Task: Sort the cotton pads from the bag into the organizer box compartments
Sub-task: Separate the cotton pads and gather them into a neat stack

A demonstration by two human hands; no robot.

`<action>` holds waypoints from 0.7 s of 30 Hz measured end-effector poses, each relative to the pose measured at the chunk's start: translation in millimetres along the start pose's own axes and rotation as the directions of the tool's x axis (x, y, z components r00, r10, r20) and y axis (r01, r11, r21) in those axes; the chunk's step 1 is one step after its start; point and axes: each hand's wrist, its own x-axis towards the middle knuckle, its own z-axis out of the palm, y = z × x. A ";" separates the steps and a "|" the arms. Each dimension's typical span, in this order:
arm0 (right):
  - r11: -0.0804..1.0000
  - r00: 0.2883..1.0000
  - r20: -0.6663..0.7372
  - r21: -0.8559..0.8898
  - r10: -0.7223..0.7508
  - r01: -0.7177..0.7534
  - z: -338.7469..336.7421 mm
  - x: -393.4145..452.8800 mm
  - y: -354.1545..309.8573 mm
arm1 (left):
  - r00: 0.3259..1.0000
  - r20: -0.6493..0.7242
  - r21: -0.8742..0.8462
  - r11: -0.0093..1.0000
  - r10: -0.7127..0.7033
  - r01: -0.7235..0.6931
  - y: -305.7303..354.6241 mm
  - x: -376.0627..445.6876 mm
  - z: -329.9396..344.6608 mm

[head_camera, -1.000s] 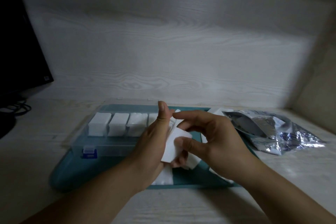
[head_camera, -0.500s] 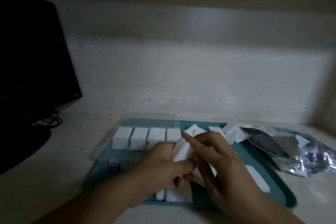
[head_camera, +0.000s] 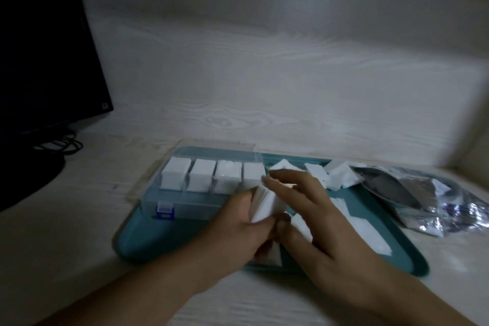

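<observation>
A clear organizer box stands on the left half of a teal tray; its back row holds several stacks of white cotton pads. My left hand grips a small stack of cotton pads just right of the box. My right hand holds the same stack from the right, fingers over its top and thumb at its lower edge. Loose pads lie on the tray behind and right of my hands. The silver bag lies to the right of the tray.
A dark monitor with cables stands at the far left. A pale wood-grain wall runs behind the tray. More pads lie along the tray's right side.
The view has shifted, so the tray now sits more to the right. Both hands kept hold of the pad stack, squaring it up beside the box.
</observation>
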 end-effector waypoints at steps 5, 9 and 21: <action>0.999 0.999 -0.033 -0.024 -0.024 0.023 -6.1 3.2 -1.1 | 1.000 -0.007 -0.023 1.000 -0.014 0.014 -3.8 1.7 -2.7; 0.994 0.998 0.048 -0.098 -0.047 0.052 -5.6 3.7 -0.5 | 1.000 -0.013 -0.014 1.000 -0.003 0.003 -4.0 2.3 -0.9; 0.947 0.955 -0.049 -0.124 0.293 -0.296 -45.0 14.7 34.4 | 0.996 -0.062 -0.368 0.929 -0.067 0.040 3.8 1.8 -1.0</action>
